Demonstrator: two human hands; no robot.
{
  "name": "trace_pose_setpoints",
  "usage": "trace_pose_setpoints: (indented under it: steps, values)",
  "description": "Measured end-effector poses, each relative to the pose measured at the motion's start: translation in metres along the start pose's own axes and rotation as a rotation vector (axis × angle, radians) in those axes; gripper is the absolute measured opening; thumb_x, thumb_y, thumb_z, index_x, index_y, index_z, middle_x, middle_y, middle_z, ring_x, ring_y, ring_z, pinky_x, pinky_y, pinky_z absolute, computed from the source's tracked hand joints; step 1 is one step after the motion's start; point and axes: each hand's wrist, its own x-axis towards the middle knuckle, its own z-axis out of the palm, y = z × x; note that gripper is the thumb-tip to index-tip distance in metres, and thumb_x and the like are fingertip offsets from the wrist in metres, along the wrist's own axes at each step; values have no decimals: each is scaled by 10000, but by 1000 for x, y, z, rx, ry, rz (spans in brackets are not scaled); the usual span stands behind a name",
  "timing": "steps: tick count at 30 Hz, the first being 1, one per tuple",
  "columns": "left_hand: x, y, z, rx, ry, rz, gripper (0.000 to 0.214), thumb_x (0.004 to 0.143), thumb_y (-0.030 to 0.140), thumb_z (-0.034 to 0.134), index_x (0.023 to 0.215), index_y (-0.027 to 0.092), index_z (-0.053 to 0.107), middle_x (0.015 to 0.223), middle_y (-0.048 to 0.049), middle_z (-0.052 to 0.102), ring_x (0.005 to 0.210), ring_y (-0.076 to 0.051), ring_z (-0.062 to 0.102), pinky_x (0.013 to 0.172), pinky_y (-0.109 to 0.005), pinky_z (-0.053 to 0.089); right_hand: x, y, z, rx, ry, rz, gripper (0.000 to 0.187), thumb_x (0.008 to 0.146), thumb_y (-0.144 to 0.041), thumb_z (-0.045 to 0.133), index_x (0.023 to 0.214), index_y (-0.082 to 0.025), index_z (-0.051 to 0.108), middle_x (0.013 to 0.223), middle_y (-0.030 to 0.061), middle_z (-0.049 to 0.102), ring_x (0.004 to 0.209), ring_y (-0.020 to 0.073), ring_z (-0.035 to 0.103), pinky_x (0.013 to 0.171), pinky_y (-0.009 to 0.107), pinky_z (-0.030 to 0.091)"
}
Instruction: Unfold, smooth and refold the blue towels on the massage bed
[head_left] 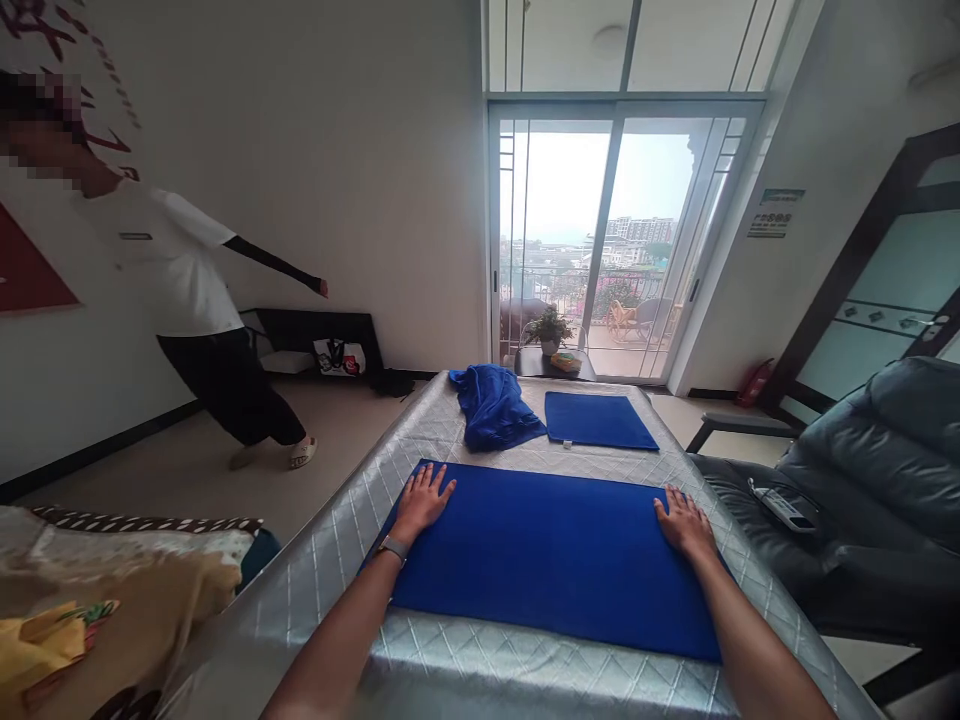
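Note:
A blue cloth (pixel 547 560) lies spread flat as a wide rectangle on a table with a silvery quilted cover (pixel 315 580). My left hand (pixel 424 497) rests flat on its far left corner, fingers spread, a band around the wrist. On the far right corner lies my right hand (pixel 685 522), also flat with its fingers apart. Beyond the spread cloth, a crumpled blue cloth (pixel 496 408) is heaped at the left. Beside it, a folded blue cloth (pixel 600 419) with a small white tag lies flat.
A person (pixel 187 270) in a white shirt stands at the left. A dark armchair (pixel 885 470) with a remote-like device (pixel 784 507) flanks the right side. Past the far edge stands a small table with a potted plant (pixel 550 328), before sliding glass doors (pixel 555 200).

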Motion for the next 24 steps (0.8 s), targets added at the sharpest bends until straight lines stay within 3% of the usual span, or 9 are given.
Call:
trace_pose_setpoints:
  steps: [3, 6, 9, 11, 13, 15, 17, 21, 24]
  values:
    - [2, -26, -1, 19, 17, -58, 670, 1039, 575, 235, 1596, 211, 312, 1675, -121, 232, 1547, -260, 214, 1240, -463, 176, -2, -1, -4, -21, 5, -8, 711, 1005, -492, 133, 1625, -153, 215, 1691, 54, 217, 1541, 243, 196, 1243, 438, 154]
    - [1, -27, 1, 34, 51, -59, 656, 1036, 568, 265, 1588, 220, 333, 1674, -114, 244, 1546, -254, 218, 1240, -455, 168, -7, -7, -16, -88, 15, 4, 691, 1010, -472, 155, 1612, -152, 270, 1672, 75, 272, 1523, 273, 251, 1232, 476, 175]
    - [0, -22, 2, 15, 76, -58, 646, 1035, 558, 276, 1579, 219, 357, 1667, -113, 269, 1542, -261, 232, 1241, -456, 163, -15, -25, -33, -207, 98, -9, 623, 992, -345, 253, 1534, -99, 438, 1609, 147, 389, 1498, 330, 302, 1222, 546, 144]
    - [0, -21, 3, 3, 95, -53, 640, 1035, 550, 291, 1577, 218, 362, 1666, -116, 271, 1542, -261, 231, 1243, -451, 158, -25, -47, -42, -240, 181, -103, 589, 949, -224, 310, 1465, -22, 510, 1552, 222, 447, 1481, 350, 333, 1223, 559, 115]
    - [-1, -22, 3, -1, 111, -58, 632, 1034, 547, 299, 1575, 227, 367, 1665, -112, 277, 1540, -260, 235, 1243, -453, 160, -41, -79, -46, -227, 220, -239, 584, 925, -164, 329, 1454, -5, 515, 1529, 230, 473, 1472, 318, 360, 1236, 504, 116]
    - [-2, -22, 2, -5, 119, -65, 623, 1034, 547, 298, 1571, 242, 377, 1660, -100, 296, 1536, -257, 249, 1241, -456, 171, -61, -119, -43, -196, 198, -374, 590, 947, -184, 317, 1506, -91, 479, 1566, 131, 460, 1482, 232, 352, 1245, 392, 131]
    - [-3, -21, 0, -19, 128, -69, 615, 1033, 543, 293, 1564, 249, 391, 1652, -91, 321, 1531, -255, 265, 1239, -459, 182, -80, -161, -37, -74, 131, -522, 596, 995, -264, 261, 1549, -108, 415, 1603, 101, 405, 1509, 218, 300, 1249, 388, 125]
    - [-5, -18, -3, -43, 145, -88, 612, 1034, 531, 293, 1556, 234, 409, 1647, -102, 331, 1526, -251, 278, 1242, -455, 184, -103, -218, -25, 59, -71, -537, 681, 1031, -467, 171, 1609, -119, 262, 1673, 65, 238, 1551, 214, 167, 1256, 412, 114]
    - [-4, -17, -2, -29, 151, -101, 599, 1036, 528, 293, 1549, 247, 422, 1641, -99, 347, 1523, -244, 287, 1241, -459, 187, -102, -222, -21, 57, -131, -518, 703, 1029, -511, 142, 1627, -144, 185, 1692, 31, 158, 1562, 202, 100, 1262, 423, 65]
